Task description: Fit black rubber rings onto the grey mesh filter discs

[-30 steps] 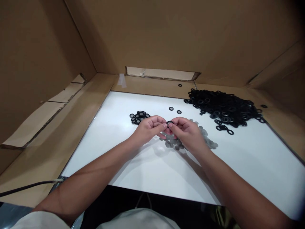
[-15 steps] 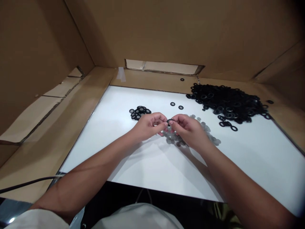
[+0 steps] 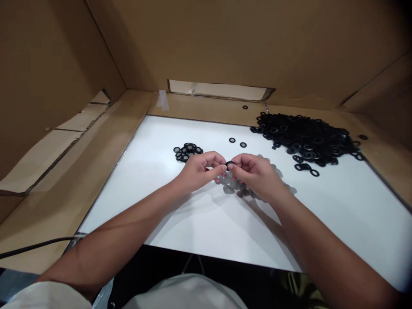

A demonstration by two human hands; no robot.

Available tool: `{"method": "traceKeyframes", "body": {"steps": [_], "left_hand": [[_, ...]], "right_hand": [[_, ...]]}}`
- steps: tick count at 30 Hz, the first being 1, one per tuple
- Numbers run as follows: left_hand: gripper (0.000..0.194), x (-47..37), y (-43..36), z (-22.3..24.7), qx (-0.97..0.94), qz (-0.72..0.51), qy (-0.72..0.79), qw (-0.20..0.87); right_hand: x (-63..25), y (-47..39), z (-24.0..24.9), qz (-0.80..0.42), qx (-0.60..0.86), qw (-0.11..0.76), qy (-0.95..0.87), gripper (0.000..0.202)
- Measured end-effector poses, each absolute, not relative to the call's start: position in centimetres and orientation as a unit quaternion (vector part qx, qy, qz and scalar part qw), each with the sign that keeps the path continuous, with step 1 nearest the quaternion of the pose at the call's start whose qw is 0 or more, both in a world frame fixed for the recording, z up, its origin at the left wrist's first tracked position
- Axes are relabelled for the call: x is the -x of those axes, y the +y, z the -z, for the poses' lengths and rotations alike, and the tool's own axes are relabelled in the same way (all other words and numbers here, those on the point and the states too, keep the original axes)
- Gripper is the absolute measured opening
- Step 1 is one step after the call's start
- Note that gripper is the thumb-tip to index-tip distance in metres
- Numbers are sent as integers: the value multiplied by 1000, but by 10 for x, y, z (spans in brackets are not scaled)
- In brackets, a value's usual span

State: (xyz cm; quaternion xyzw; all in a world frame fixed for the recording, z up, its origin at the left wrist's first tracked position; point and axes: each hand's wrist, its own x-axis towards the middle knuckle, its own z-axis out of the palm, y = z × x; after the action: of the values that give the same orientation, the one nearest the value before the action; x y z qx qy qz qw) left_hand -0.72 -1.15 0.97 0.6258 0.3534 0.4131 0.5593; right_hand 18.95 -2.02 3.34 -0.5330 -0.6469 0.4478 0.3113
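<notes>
As the left hand (image 3: 200, 172) and right hand (image 3: 259, 177) clamped their grip on one black ring (image 3: 229, 162), uneven pressure risked flicking it among the grey discs (image 3: 227, 189).

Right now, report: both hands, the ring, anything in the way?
Left hand and right hand: both pinching one black ring between them. Grey discs on the table, partly hidden by right hand. No obstruction visible at the ring.

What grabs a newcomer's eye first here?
First, the big heap of black rings at the white board's far right. Then the left hand and right hand at centre, pinching one black ring over grey discs. A smaller cluster of grey-centred black rings lies beyond the left hand.
</notes>
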Motion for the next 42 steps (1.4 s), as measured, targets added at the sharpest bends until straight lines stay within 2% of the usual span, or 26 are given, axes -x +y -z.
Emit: {"method": "traceKeyframes", "body": {"steps": [8,12,16,21,30,36,42], "left_hand": [[14,8,-13,-10,-623,-393,351,578],[19,10,-10,-13,-606,-361,341,621],[15,9,-9,-13,-591,-373,333,633],[14,7,-10,-11,-599,-416,327,601],[12,5,-17,-10,-653,-438,336,518],[16,8,-12,-11,-646,-392,326,569],[15,10,-9,-12,-619,-386,335,596]], "right_hand": [[-194,-20,-38,-478,523,284,-646,21],[-195,-21,-38,-469,514,289,-657,19],[-187,-22,-38,-473,524,317,-634,22],[-178,-22,-38,-505,522,365,-582,28],[-189,-20,-39,-531,515,319,-593,25],[-195,-19,-42,-518,503,300,-624,23],[-191,-20,-37,-528,511,330,-592,23]]}}
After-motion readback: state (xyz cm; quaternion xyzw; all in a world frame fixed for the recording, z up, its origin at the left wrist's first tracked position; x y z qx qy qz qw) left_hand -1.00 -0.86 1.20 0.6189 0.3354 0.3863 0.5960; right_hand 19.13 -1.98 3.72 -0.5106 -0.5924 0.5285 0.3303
